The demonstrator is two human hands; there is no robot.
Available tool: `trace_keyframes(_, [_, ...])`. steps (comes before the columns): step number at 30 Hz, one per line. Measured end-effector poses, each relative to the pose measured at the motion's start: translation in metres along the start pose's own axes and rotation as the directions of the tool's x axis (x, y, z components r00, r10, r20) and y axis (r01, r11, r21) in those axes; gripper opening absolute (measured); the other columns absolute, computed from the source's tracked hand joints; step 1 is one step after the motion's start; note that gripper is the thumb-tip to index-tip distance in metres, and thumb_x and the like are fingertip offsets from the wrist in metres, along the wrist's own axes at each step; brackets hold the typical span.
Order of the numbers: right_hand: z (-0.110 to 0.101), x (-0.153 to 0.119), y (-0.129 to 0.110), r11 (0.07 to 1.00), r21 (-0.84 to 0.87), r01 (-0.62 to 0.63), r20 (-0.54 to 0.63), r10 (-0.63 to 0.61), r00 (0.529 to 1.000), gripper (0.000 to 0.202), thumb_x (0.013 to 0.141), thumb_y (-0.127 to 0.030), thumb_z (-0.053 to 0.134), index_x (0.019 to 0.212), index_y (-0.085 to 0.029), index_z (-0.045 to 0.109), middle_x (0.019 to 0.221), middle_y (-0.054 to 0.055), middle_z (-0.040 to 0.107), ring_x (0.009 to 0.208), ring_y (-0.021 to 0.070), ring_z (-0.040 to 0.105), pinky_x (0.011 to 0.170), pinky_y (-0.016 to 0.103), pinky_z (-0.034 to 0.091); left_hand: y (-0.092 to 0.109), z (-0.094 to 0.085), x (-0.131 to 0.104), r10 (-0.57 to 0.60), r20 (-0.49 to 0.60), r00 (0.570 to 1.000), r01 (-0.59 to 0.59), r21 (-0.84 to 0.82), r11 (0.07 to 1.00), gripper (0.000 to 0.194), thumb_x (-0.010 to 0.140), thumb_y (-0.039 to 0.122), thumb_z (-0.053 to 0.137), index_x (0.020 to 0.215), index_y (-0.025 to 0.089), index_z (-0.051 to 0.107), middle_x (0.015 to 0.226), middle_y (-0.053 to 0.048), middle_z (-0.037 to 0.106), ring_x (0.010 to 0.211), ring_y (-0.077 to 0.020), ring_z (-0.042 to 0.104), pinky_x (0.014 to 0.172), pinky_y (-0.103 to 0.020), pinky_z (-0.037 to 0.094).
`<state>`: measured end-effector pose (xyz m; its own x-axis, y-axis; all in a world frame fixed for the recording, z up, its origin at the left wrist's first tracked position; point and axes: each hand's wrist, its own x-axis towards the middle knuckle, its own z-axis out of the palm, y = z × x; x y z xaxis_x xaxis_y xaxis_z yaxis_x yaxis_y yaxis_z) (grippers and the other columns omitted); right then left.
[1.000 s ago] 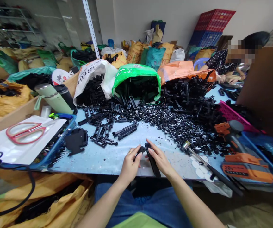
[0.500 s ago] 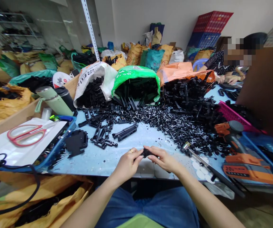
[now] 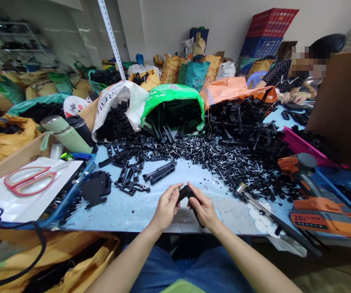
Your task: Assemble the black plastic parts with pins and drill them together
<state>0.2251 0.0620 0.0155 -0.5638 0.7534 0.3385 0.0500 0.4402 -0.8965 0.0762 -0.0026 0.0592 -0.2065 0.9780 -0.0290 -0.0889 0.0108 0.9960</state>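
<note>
Near the table's front edge I hold a bent black plastic part (image 3: 184, 193) between both hands. My left hand (image 3: 166, 206) pinches its left end. My right hand (image 3: 203, 207) is wrapped round the other arm of it, which slants down toward the edge; the fingers hide much of the part. Beyond my hands lie a pair of long black plastic bars (image 3: 160, 172) side by side. Several black linked pieces (image 3: 128, 179) are to the left of these. A heap of black-headed screws (image 3: 221, 160) spreads over the table behind and to the right.
A white sack (image 3: 111, 95), a green sack (image 3: 175, 92) and an orange sack (image 3: 224, 90) spill black parts at the back. Red scissors (image 3: 30, 181) lie left. An orange cordless drill (image 3: 324, 215) and a long-handled tool (image 3: 273, 219) lie right. A co-worker (image 3: 280, 77) sits far right.
The black part between my hands has turned, and its bent shape with a long arm under my right hand now shows. Both hands are closed a little differently round it. The view has shifted slightly.
</note>
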Motion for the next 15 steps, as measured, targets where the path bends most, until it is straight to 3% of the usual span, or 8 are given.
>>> trace_keyframes(2, [-0.013, 0.003, 0.004, 0.997, -0.056, 0.053, 0.011, -0.053, 0.999, 0.043, 0.091, -0.031, 0.043, 0.133, -0.026, 0.04, 0.091, 0.004, 0.054, 0.068, 0.0124, 0.054, 0.065, 0.028, 0.048, 0.0, -0.008, 0.0, -0.24, 0.186, 0.953, 0.275, -0.193, 0.942, 0.043, 0.082, 0.048, 0.051, 0.105, 0.012, 0.057, 0.081, -0.007, 0.062, 0.059, -0.0106, 0.057, 0.05, -0.02, 0.043])
trace_keyframes(5, [-0.027, 0.006, 0.005, 0.977, -0.148, 0.152, 0.09, -0.139, 0.986, 0.044, 0.09, -0.032, 0.044, 0.134, -0.024, 0.04, 0.091, 0.006, 0.056, 0.078, 0.0157, 0.054, 0.073, 0.032, 0.046, -0.003, -0.018, -0.003, -0.442, 0.36, 0.822, 0.533, -0.207, 0.821, 0.045, 0.073, 0.049, 0.063, 0.092, 0.008, 0.059, 0.053, 0.0, 0.056, 0.036, -0.0031, 0.043, 0.035, -0.013, 0.028])
trace_keyframes(8, [-0.035, 0.01, 0.0, 0.957, -0.202, 0.207, 0.203, -0.166, 0.965, 0.046, 0.09, -0.035, 0.044, 0.134, -0.023, 0.039, 0.093, 0.007, 0.055, 0.083, 0.0176, 0.053, 0.075, 0.032, 0.045, -0.008, -0.021, -0.006, -0.499, 0.38, 0.779, 0.584, -0.148, 0.798, 0.048, 0.07, 0.05, 0.066, 0.092, 0.008, 0.059, 0.043, 0.004, 0.051, 0.027, -0.0008, 0.032, 0.028, -0.013, 0.011])
trace_keyframes(12, [-0.042, 0.013, -0.014, 0.916, -0.299, 0.267, 0.339, -0.159, 0.927, 0.061, 0.085, -0.047, 0.049, 0.138, -0.022, 0.033, 0.086, 0.006, 0.054, 0.074, 0.0171, 0.052, 0.067, 0.029, 0.044, -0.01, -0.024, -0.013, -0.499, 0.421, 0.757, 0.585, -0.099, 0.805, 0.053, 0.071, 0.059, 0.058, 0.088, 0.009, 0.059, 0.04, 0.004, 0.052, 0.025, -0.0032, 0.035, 0.028, -0.014, 0.011])
trace_keyframes(15, [-0.052, 0.007, -0.025, 0.81, -0.426, 0.403, 0.544, -0.126, 0.829, 0.061, 0.083, -0.05, 0.051, 0.135, -0.023, 0.038, 0.087, 0.007, 0.055, 0.074, 0.0172, 0.052, 0.066, 0.027, 0.043, 0.0, -0.043, -0.023, -0.538, 0.404, 0.74, 0.584, 0.01, 0.812, 0.046, 0.07, 0.058, 0.06, 0.068, 0.012, 0.054, 0.037, 0.003, 0.051, 0.024, -0.0028, 0.034, 0.028, -0.014, 0.009])
